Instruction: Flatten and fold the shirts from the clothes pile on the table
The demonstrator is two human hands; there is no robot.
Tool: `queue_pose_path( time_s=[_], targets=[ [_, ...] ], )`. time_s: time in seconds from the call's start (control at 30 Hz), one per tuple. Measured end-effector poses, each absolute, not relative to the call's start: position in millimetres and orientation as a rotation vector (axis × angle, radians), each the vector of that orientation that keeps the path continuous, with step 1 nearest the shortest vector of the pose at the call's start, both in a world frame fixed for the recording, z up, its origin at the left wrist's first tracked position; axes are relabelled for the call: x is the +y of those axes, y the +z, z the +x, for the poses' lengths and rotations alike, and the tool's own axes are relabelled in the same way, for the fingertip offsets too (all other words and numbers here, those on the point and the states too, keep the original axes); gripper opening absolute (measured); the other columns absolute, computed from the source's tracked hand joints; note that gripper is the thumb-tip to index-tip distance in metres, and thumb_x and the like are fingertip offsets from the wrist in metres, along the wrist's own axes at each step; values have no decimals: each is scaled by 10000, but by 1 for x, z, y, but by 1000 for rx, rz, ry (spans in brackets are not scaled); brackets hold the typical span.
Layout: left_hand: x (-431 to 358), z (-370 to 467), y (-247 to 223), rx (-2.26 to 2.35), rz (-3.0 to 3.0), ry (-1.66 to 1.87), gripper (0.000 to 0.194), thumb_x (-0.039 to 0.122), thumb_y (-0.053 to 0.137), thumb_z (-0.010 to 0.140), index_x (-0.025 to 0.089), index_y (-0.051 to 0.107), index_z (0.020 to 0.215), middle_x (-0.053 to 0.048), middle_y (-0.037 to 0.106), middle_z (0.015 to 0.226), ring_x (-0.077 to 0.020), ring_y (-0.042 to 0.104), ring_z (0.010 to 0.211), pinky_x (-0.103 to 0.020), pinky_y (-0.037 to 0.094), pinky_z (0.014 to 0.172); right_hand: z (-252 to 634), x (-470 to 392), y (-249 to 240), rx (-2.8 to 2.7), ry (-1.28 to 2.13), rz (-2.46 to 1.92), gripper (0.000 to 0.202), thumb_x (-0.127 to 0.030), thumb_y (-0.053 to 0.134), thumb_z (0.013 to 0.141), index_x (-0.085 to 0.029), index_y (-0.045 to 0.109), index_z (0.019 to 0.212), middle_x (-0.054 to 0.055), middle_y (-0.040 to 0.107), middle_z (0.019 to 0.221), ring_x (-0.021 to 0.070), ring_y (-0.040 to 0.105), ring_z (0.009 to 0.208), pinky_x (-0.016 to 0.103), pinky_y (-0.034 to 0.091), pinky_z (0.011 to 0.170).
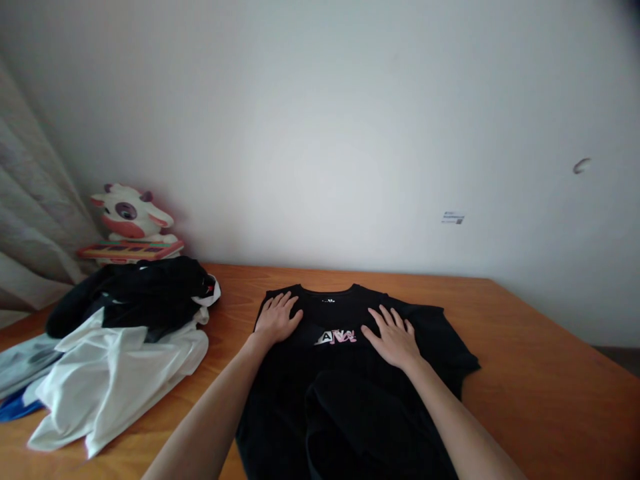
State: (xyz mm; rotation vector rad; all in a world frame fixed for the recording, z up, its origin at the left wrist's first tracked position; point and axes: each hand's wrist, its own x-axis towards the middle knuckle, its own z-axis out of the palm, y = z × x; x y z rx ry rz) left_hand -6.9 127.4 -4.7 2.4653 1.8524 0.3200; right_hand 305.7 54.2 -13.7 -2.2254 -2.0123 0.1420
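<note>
A black T-shirt lies front up on the wooden table, its neckline toward the wall and a white and pink print across the chest. My left hand rests flat near its left shoulder, fingers stretched out. On the other side of the print, my right hand lies palm down with fingers spread. The right sleeve is spread outward, while the left sleeve cannot be seen past my hand and arm. Close to me, the shirt's lower part is bunched in a loose fold.
On the left of the wooden table is a heap of clothes, with a white garment below a black one. A cow-shaped toy keyboard stands behind them beside a curtain. A white wall borders the table's far edge.
</note>
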Motion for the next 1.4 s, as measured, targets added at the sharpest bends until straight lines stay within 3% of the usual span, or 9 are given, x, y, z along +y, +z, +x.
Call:
queue_pose_path(
  time_s=[0.23,0.4,0.53,0.7,0.83,0.93,1.1,1.23,1.4],
  targets=[
    [152,-5,-8,1857,2485,279,565,514,389,988,239,507,1468,-84,419,1597,-293,347,1490,-501,226,1221,321,101,-4,-1960,275,-2180,645,-727,371,930,-352,550,1424,63,406,1603,357,305,1485,647,251,1126],
    [158,-3,-8,1866,2478,278,587,518,388,986,211,507,1473,-102,420,1594,-306,349,1486,-508,229,1217,327,114,-9,-1917,33,-2006,475,-486,364,1010,-228,648,1290,105,567,1461,291,461,1371,501,331,1113],
    [163,-3,-12,1851,2487,307,601,544,389,983,216,509,1472,-101,413,1597,-313,351,1484,-514,238,1209,326,103,-13,-1807,-277,-1918,341,-363,422,987,-160,686,1063,153,683,1189,285,582,1140,386,408,954],
    [174,-5,-15,1809,2514,312,612,567,377,979,225,510,1469,-99,409,1601,-311,348,1484,-516,236,1204,321,78,-9,-1926,-196,-1960,243,-306,441,990,-211,612,846,51,672,830,195,616,762,304,398,715],
    [183,-5,-15,1760,2542,342,589,558,388,975,243,529,1453,-87,428,1591,-300,365,1475,-507,238,1202,316,55,-9,-1861,-215,-2052,189,-319,483,972,-195,622,937,88,676,952,237,630,882,328,418,770],
    [188,-5,-16,1733,2556,376,563,547,405,972,255,552,1430,-82,453,1576,-297,384,1465,-512,250,1197,311,45,-11,-1803,-213,-2118,317,-390,456,980,-171,641,1115,146,664,1187,290,601,1106,389,426,902],
    [189,-5,-17,1723,2570,499,502,486,467,958,206,620,1345,-114,542,1503,-317,464,1404,-510,311,1175,309,50,-13,-1820,-21,-2269,603,-533,365,998,-192,475,1484,133,421,1583,279,342,1470,453,224,1166],
    [179,0,-11,1768,2570,699,381,344,441,969,149,670,1204,-178,612,1377,-341,522,1319,-511,373,1130,310,55,-12,-1812,79,-2355,670,-587,321,994,-215,400,1544,115,318,1643,269,260,1514,447,174,1191],
    [130,8,13,1525,2640,824,241,289,476,963,209,655,1104,-101,660,1240,-257,613,1148,-422,486,1017,311,53,-10,-1814,87,-2345,672,-591,323,987,-214,415,1535,115,328,1638,261,274,1508,447,171,1194]
  ],
)
